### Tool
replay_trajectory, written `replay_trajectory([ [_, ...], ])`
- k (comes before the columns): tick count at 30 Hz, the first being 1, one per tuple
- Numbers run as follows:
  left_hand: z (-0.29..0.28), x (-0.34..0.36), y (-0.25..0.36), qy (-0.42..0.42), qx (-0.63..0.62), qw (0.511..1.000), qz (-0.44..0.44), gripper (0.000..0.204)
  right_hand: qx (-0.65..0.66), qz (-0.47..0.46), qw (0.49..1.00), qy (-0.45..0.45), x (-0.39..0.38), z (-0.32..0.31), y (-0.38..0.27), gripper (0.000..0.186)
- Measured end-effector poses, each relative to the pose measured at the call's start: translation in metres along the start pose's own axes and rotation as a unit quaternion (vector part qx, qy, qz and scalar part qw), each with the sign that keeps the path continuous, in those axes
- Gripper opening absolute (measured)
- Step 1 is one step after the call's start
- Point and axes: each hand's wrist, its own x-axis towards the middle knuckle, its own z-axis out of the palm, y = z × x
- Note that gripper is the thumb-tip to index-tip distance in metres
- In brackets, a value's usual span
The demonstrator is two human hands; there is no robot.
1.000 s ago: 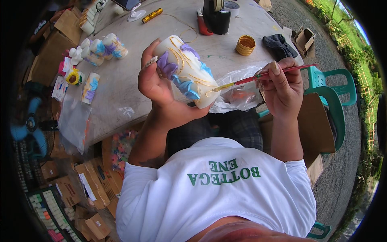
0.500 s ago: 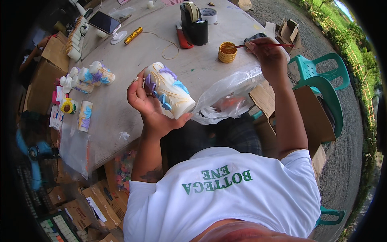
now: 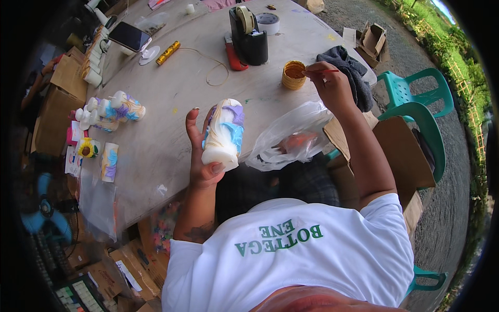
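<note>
My left hand (image 3: 200, 158) holds a white pillar candle (image 3: 224, 136) near the table's front edge, thumb against its base and one finger lifted away. Raised purple and light-blue petal shapes and fine gold lines cover the candle's side. My right hand (image 3: 332, 86) pinches a thin red-handled paintbrush (image 3: 325, 71). Its tip points left, at the rim of a small ribbed gold pot (image 3: 293, 80) with brownish-gold paint inside; whether the tip touches the paint, I cannot tell. Several similar candles (image 3: 122, 108) lie in a group at the left, with another candle (image 3: 109, 162) lying apart.
A black tape dispenser (image 3: 248, 44), a tape roll (image 3: 268, 23), a gold thread spool (image 3: 168, 53) and a phone (image 3: 129, 36) occupy the far table. A clear plastic bag (image 3: 291, 138) lies at the front edge. Beside my right hand is a dark cloth (image 3: 353, 75). Green chairs (image 3: 416, 93) stand right.
My left hand has turned the candle more upright, bringing a blue petal shape round to face me. My right hand has come left and slightly down with the brush, closer to the pot.
</note>
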Motion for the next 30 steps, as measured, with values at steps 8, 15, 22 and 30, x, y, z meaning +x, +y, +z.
replay_trajectory([
  [8, -0.005, 0.007, 0.0, -0.067, -0.108, 0.992, 0.003, 0.112, 0.305, 0.043, 0.942, 0.134, -0.015, -0.034, -0.036, 0.011],
  [15, 0.008, 0.006, 0.006, -0.135, -0.08, 0.988, 0.016, 0.115, 0.625, 0.043, 0.777, 0.061, -0.058, -0.032, -0.088, 0.007],
  [22, 0.01, 0.0, 0.01, -0.189, 0.086, 0.974, 0.095, 0.116, 0.596, 0.066, 0.799, 0.046, -0.073, -0.027, -0.116, 0.012],
  [30, 0.014, -0.006, 0.02, -0.222, 0.236, 0.936, 0.14, 0.112, 0.512, 0.024, 0.858, 0.046, -0.077, -0.029, -0.129, 0.014],
])
